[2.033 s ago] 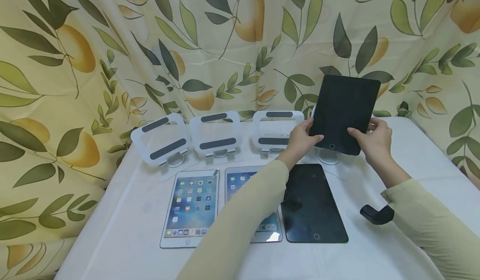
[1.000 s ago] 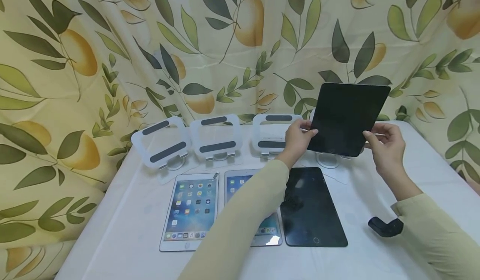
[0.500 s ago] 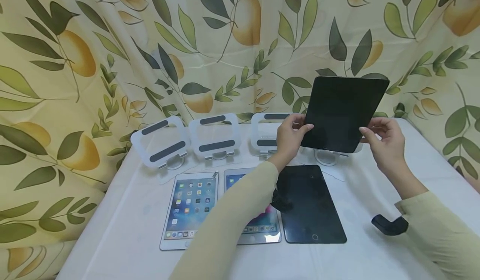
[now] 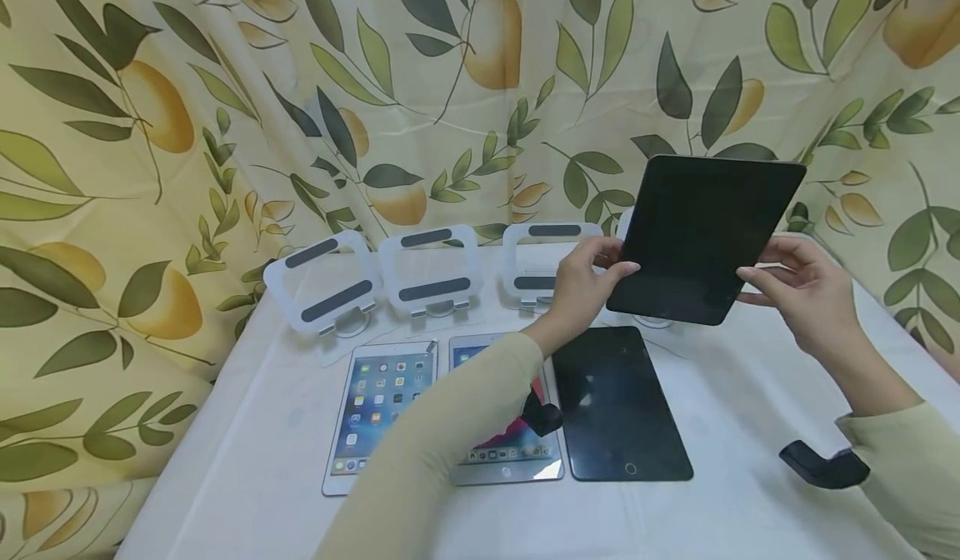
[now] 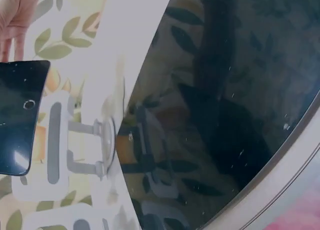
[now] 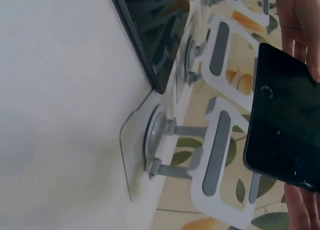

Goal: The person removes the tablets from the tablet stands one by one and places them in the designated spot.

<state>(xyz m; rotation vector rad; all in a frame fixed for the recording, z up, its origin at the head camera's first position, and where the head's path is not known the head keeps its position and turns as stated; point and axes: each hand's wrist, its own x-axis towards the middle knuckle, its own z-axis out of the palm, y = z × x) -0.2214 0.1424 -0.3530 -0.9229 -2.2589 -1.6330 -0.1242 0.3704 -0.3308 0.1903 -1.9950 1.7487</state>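
Both hands hold a black tablet (image 4: pixel 708 239) above the table's right rear, its dark screen facing me and its top leaning rightward. My left hand (image 4: pixel 585 281) pinches its lower left edge, thumb on the front. On the opposite edge my right hand (image 4: pixel 813 293) grips it between thumb and fingers, the fingers partly behind. The right wrist view shows the tablet's round home button (image 6: pixel 267 92) and a white stand (image 6: pixel 217 160) behind it. That stand is mostly hidden in the head view. Below lies a second black tablet (image 4: pixel 622 410), flat on the white cloth.
Left of it lie two white tablets with lit screens, one (image 4: pixel 386 410) at far left, another (image 4: pixel 517 468) partly under my left sleeve. More white stands (image 4: pixel 431 272) with grey pads line the back. Thin cables trail on the tablecloth (image 4: pixel 247 452). A leaf-patterned curtain (image 4: pixel 480 127) hangs behind.
The held tablet has tilted so that its home button no longer shows in the head view, and it has shifted right. My right hand has moved right and nearer with it.
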